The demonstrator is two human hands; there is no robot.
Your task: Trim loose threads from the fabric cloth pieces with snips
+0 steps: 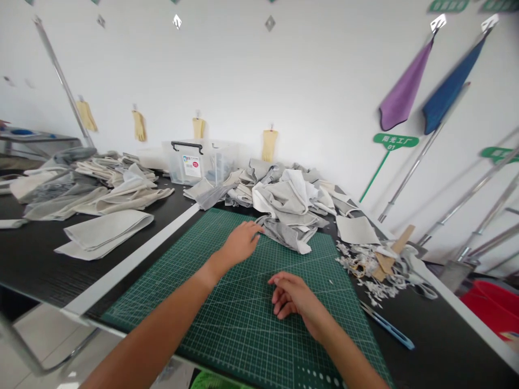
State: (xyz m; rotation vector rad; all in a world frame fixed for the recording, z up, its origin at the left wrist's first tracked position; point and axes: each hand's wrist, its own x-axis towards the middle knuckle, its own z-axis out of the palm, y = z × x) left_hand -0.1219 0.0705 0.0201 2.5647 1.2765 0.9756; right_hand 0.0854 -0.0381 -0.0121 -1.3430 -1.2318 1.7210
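Left hand (pixel 240 241) out at the gray cloth (pixel 279 232), there at the far edge of the green mat (pixel 227 292)! Its long axis slants from those fingertips rightward and nearer the person, pale corner foremost. Are the fingers pinching? Can't tell. Right hand (pixel 290 296): fingers loosely curled, over the mat. A fabric heap (pixel 284 192) crowds the cloth's far side; scraps (pixel 375 289) and a blue cutter (pixel 389 327) lie right.

your left hand (pixel 242 243) hid part of the cutting mat (pixel 227 340); past the table's (pixel 441 348) right edge, the red tub (pixel 492 308) was cut off.
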